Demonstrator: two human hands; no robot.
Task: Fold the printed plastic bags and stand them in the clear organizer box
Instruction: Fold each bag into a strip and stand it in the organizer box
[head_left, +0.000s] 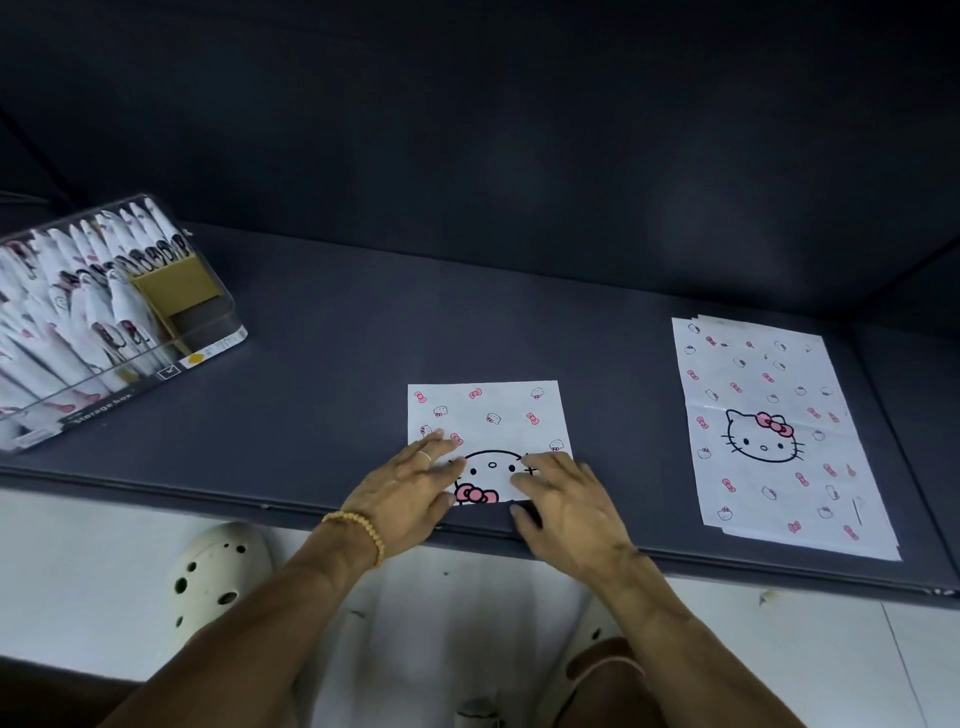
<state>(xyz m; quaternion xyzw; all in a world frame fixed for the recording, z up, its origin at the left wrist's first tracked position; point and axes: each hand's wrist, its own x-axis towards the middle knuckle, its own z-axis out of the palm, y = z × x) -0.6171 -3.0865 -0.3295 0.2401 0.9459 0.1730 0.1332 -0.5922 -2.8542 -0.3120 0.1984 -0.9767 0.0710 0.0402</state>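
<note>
Both flat hands, left hand (410, 488) and right hand (561, 499), press the half-folded bag (488, 415); they should crease its near edge squarely before folding again.

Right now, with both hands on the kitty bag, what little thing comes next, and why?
Probably another fold. Left hand and right hand lie flat on the half-folded bag, which looks too wide for the clear organizer box, where bags stand in narrow strips.
</note>
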